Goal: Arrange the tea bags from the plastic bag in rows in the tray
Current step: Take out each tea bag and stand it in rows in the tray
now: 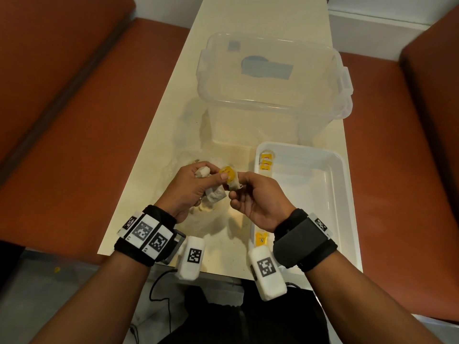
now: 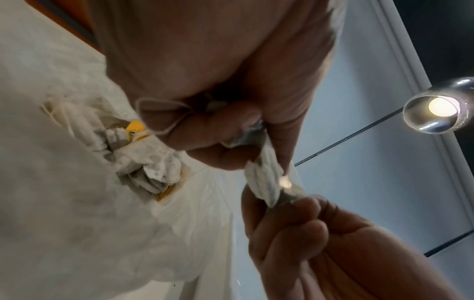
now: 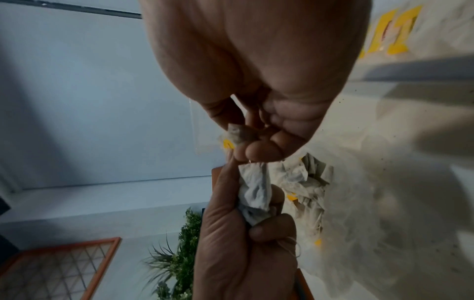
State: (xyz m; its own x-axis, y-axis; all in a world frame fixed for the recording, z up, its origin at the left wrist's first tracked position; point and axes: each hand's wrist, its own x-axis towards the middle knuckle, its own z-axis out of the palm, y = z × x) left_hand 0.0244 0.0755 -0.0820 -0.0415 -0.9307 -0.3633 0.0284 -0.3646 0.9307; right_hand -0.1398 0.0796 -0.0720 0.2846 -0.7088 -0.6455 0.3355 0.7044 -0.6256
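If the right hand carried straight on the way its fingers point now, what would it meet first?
Probably the left hand: the right hand points across at it, both pinching tea bags between them above the plastic bag. Depth looks near-touching.

the head view looks steeply down from above onto the bench (image 1: 248, 28), taking in both forearms. each wrist view sits very close under its own palm and looks upward along the fingers (image 2: 205, 130) toward the room's wall and ceiling. all three views share the two hands meeting over a tea bag (image 1: 233, 184).
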